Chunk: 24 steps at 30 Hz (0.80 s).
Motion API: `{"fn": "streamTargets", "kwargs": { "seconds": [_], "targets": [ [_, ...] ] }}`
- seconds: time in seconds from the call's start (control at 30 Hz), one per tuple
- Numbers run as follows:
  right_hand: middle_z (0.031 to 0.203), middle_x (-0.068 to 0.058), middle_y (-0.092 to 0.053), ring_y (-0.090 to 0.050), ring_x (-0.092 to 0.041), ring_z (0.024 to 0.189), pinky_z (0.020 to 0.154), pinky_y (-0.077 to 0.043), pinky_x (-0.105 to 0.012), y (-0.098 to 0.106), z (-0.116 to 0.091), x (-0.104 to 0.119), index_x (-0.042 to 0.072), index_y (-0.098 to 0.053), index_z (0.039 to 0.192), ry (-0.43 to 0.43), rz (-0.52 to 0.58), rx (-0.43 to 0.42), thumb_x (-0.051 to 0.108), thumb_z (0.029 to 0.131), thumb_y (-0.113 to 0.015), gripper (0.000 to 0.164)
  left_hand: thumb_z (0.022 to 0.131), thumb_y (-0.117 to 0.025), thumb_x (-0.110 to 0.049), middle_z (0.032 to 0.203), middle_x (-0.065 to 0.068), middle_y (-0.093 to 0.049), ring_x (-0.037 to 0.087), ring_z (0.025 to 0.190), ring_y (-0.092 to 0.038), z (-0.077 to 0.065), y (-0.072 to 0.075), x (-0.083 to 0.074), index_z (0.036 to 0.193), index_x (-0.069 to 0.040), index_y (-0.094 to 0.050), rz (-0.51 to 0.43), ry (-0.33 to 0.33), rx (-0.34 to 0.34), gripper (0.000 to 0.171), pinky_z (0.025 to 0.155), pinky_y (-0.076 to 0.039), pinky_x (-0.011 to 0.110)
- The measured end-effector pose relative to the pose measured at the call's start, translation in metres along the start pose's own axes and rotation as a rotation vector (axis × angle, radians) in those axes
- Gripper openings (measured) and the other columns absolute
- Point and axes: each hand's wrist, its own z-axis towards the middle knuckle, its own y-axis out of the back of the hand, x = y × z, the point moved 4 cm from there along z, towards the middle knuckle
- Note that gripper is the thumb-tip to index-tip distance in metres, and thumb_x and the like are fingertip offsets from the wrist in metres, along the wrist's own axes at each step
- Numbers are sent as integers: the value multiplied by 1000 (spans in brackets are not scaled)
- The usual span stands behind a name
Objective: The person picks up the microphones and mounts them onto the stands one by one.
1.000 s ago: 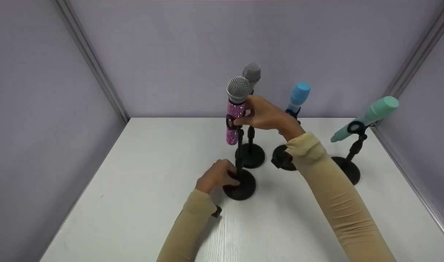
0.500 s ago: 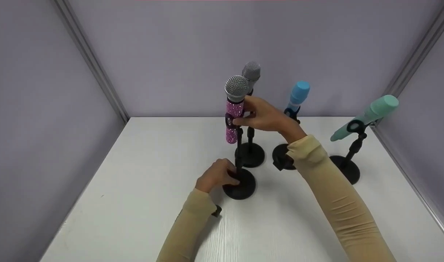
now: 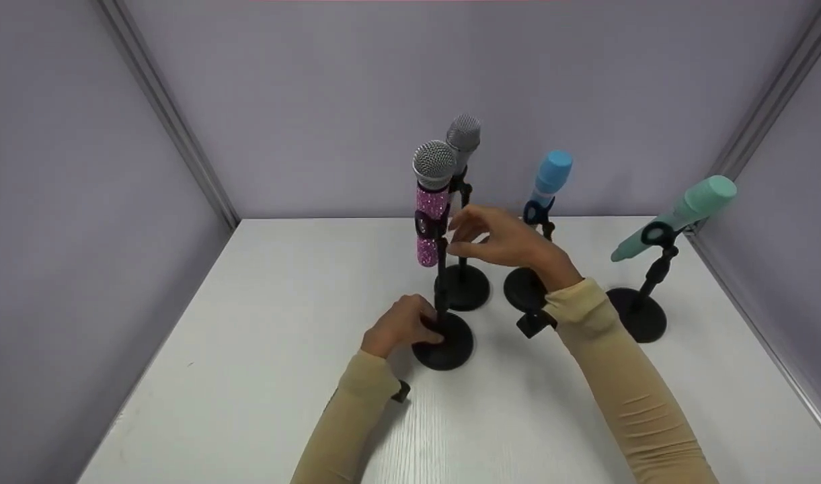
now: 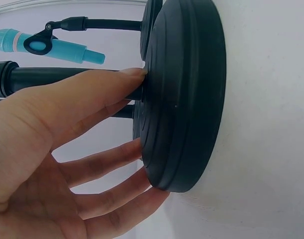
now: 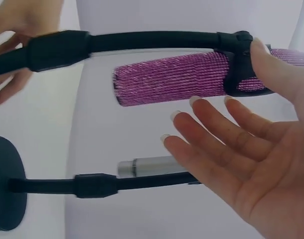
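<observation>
A microphone with a silver mesh head and a glittery pink handle (image 3: 430,200) sits upright in the clip of a black microphone stand (image 3: 457,348). My left hand (image 3: 398,326) holds the stand low down, thumb beside the stem and fingertips at the rim of the round base (image 4: 187,99) in the left wrist view. My right hand (image 3: 507,238) is just right of the pink microphone, fingers loosely bent with nothing in them. In the right wrist view, the right thumb (image 5: 276,69) overlaps the clip, and the other fingers spread below the pink handle (image 5: 172,79).
Close behind stands a silver-headed microphone (image 3: 464,134) on its own stand. Farther right are a blue microphone (image 3: 553,173) and a tilted mint-green one (image 3: 702,202), each on a black stand. Grey panels surround the white table (image 3: 282,302).
My right hand has let go of the pink microphone and its clip and moved down and to the right. The left hand stays at the base.
</observation>
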Motion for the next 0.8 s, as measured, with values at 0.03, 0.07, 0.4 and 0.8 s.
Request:
{"fn": "streamTargets", "kwargs": {
  "seconds": [0.03, 0.07, 0.4, 0.8],
  "targets": [
    [113, -15, -75, -71, -30, 107, 93, -59, -48, -3, -2, -3, 4, -63, 123, 5, -2, 5, 21, 94, -76, 36, 78, -91, -14, 95, 5, -79, 13, 84, -69, 0, 0, 0, 99, -6, -82, -1, 1, 0, 25, 83, -59, 35],
    [111, -14, -75, -72, -29, 105, 91, -60, -47, -7, -3, -5, 4, -65, 120, 9, -3, 6, 21, 94, -77, 34, 78, -91, -15, 95, 4, -79, 13, 84, -68, 0, 1, 0, 99, -7, -82, -1, 1, -1, 24, 83, -59, 35],
    [98, -8, -78, -74, -20, 90, 83, -62, -41, -50, -11, -27, 9, -74, 108, 28, 37, -26, 25, 87, -83, 28, 77, -91, -15, 90, 2, -79, 12, 83, -67, -1, 1, 0, 96, -9, -82, 20, -30, -7, 22, 82, -58, 34],
    [86, -10, -77, -74, -19, 78, 74, -60, -27, -75, -17, -35, 6, -76, 93, 105, 80, -80, 20, 87, -84, 17, 77, -91, -16, 83, -2, -74, 9, 76, -58, -1, 2, 0, 84, -9, -79, 33, -51, -12, 15, 74, -53, 29]
  ]
}}
